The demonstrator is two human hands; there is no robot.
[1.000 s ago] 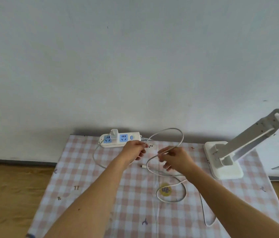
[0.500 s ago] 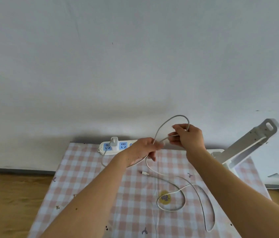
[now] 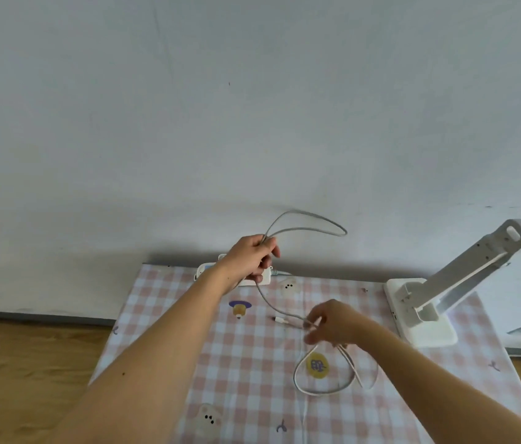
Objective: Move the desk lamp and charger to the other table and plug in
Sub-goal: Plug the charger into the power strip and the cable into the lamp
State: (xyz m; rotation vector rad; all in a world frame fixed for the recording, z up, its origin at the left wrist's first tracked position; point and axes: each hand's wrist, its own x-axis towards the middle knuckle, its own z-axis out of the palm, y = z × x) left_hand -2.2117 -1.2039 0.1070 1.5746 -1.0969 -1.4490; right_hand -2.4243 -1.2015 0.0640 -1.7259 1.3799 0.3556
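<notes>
Two hands, one charger cable (image 3: 310, 216). Left hand (image 3: 252, 257), over the power strip (image 3: 201, 273) at the table's (image 3: 156, 315) far edge: fist gripping a raised loop, apparently coiling it for carrying. Right hand (image 3: 333, 322), mid-table: fingers pinching the slack, likely to feed it. Desk lamp (image 3: 429, 302): far right corner, untouched.

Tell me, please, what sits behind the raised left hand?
A white power strip by the wall; the left hand covers most of it, hiding its sockets and any plugs.

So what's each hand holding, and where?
Left hand grips the white cable at a gathered loop; right hand pinches it near its loose connector end.
</notes>
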